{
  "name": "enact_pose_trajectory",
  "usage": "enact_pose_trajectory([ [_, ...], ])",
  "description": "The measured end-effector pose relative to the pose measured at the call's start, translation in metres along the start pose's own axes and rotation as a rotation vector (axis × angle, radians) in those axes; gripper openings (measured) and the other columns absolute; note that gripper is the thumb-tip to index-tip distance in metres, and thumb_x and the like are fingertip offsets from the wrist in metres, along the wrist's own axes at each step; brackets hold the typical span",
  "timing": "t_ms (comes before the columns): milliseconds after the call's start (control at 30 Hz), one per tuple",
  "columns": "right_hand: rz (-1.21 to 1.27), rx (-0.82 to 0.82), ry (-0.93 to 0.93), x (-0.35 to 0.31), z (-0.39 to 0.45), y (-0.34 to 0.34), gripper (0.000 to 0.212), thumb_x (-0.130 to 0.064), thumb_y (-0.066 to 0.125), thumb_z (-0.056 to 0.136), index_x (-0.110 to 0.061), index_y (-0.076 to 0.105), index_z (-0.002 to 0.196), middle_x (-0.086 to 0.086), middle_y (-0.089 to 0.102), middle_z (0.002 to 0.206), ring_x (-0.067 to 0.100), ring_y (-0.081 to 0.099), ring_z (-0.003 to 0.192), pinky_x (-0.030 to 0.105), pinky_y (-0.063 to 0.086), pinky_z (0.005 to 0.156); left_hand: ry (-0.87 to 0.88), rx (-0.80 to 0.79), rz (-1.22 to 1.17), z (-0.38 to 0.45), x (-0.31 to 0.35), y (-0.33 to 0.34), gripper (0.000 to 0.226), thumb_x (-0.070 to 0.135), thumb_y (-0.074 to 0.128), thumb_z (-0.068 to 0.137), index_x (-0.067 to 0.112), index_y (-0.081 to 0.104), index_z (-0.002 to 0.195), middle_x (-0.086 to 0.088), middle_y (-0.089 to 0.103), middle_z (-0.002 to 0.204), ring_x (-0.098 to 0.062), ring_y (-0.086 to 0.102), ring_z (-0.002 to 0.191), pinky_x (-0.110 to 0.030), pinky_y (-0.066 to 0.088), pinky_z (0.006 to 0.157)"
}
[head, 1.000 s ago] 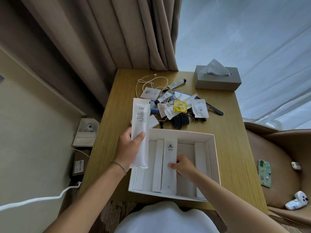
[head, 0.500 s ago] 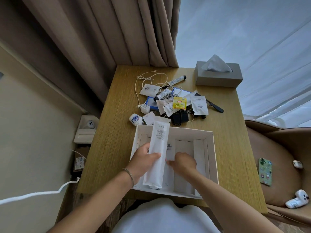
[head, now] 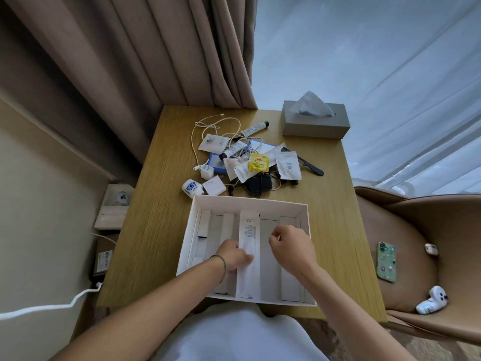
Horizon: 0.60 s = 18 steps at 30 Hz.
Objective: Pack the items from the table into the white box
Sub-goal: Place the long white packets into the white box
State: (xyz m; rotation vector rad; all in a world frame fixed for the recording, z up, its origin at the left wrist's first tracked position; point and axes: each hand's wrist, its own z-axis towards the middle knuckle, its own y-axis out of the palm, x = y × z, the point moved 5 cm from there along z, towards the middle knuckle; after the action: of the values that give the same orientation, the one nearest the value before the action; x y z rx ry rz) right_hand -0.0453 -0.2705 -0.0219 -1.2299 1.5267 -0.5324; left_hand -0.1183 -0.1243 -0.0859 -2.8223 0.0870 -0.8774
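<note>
— How many long packets lie in the white box [head: 304, 212]?

— One crinkly white packet [head: 249, 254], flat down the middle between cardboard dividers. The left hand [head: 234, 256] pinches its edge; the right hand [head: 289, 247] hovers loosely curled, holding nothing.

— And beyond, on the wooden table [head: 156, 230]?

— Two slim tubes, one yellow sachet [head: 258, 162], one grey tissue box [head: 316, 123].

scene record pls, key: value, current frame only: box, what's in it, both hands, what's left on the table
box: white box, open, near table edge
in box: long white packet, lying lengthwise in the middle
left hand: touching the packet's left edge
right hand: loosely curled over the box, right of the packet, holding nothing visible
unpacked: yellow tea bag, black comb, white charger, cables, sachets, tubes
table: wooden
</note>
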Motion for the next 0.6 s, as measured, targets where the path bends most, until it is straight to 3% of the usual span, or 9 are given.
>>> enact_pose_trajectory([
  [133, 0.047, 0.006, 0.004, 0.003, -0.003, -0.005, 0.021, -0.022, 0.054, 0.094, -0.020, 0.072, 0.085, -0.010, 0.066, 0.069, 0.007, 0.060, 0.055, 0.021, 0.042, 0.044, 0.028, 0.083, 0.140, 0.022, -0.003, 0.009, 0.018, 0.009, 0.060, 0.093, 0.011, 0.067, 0.109, -0.003, 0.067, 0.101, -0.020, 0.064, 0.091, -0.023, 0.051, 0.067],
  [300, 0.085, 0.024, -0.012, 0.007, -0.005, -0.008, 0.018, -0.023, 0.056, 0.094, -0.020, 0.074, 0.089, -0.011, 0.065, 0.069, 0.006, 0.060, 0.056, 0.020, 0.044, 0.047, 0.054, 0.180, 0.268, 0.038, -0.002, 0.016, 0.019, 0.008, 0.057, 0.090, 0.012, 0.071, 0.102, -0.004, 0.070, 0.100, -0.023, 0.064, 0.087, -0.028, 0.055, 0.074],
  [400, 0.109, 0.026, 0.004, 0.010, -0.005, -0.008, 0.018, -0.024, 0.056, 0.094, -0.021, 0.074, 0.089, -0.010, 0.067, 0.070, 0.008, 0.061, 0.057, 0.025, 0.050, 0.049, 0.078, 0.240, 0.379, 0.042, -0.003, 0.018, 0.015, 0.007, 0.059, 0.087, 0.017, 0.070, 0.084, -0.002, 0.069, 0.090, -0.019, 0.064, 0.079, -0.025, 0.053, 0.064],
  [467, 0.120, 0.028, 0.015, 0.011, -0.005, -0.008, 0.018, -0.025, 0.056, 0.094, -0.022, 0.074, 0.089, -0.011, 0.065, 0.066, 0.007, 0.059, 0.054, 0.023, 0.046, 0.046, 0.090, 0.289, 0.454, 0.044, -0.003, 0.018, 0.016, 0.007, 0.062, 0.086, 0.020, 0.064, 0.077, 0.000, 0.067, 0.086, -0.016, 0.061, 0.075, -0.024, 0.050, 0.060],
  [600, 0.139, 0.023, 0.006, 0.010, -0.005, -0.008, 0.018, -0.023, 0.056, 0.095, -0.022, 0.073, 0.090, -0.017, 0.064, 0.075, 0.002, 0.056, 0.051, 0.011, 0.033, 0.041, 0.136, 0.359, 0.586, 0.042, -0.003, 0.017, 0.012, 0.010, 0.066, 0.082, 0.021, 0.062, 0.088, 0.001, 0.066, 0.088, -0.017, 0.061, 0.077, -0.026, 0.052, 0.064],
])
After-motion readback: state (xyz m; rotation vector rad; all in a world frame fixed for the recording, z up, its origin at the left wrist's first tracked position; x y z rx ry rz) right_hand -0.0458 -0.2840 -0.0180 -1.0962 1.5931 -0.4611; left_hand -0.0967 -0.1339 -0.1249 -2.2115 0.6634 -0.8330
